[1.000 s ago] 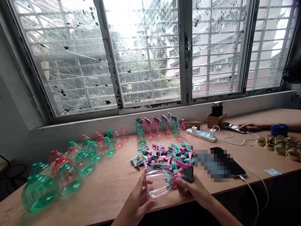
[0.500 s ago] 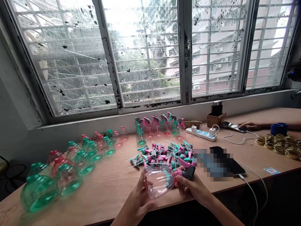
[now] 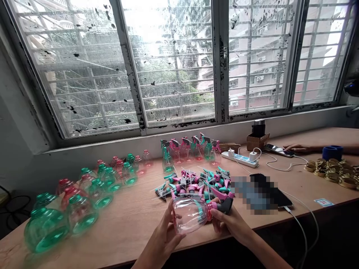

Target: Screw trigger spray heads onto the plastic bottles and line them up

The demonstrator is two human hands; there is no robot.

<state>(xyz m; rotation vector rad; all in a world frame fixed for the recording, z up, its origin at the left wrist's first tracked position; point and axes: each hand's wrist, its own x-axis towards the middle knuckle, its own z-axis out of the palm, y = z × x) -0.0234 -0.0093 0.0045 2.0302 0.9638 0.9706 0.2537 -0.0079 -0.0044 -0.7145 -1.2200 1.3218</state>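
Note:
A clear pink spray bottle (image 3: pixel 189 216) lies sideways in the air above the table's front edge, held between both hands. My left hand (image 3: pixel 165 233) is wrapped around its base end. At the neck, my right hand (image 3: pixel 227 222) grips the pink collar of the spray head (image 3: pixel 221 201), whose dark grey and pink top points right. The trigger head sits on the bottle's mouth; whether it is screwed tight I cannot tell. Just behind the bottle lies a heap of pink, green and grey spray heads (image 3: pixel 193 183) with thin tubes.
Open green and pink bottles (image 3: pixel 84 215) stand at the left. Bottles with heads fitted (image 3: pixel 186 151) line the window wall. A power strip (image 3: pixel 239 159), a partly blurred phone (image 3: pixel 269 190), gold-coloured rings (image 3: pixel 332 172) and another person's hand (image 3: pixel 297 148) are on the right.
The bottle's base end has shifted up slightly, and the fingers of my left hand have adjusted around it. My right hand stays on the collar in almost the same place.

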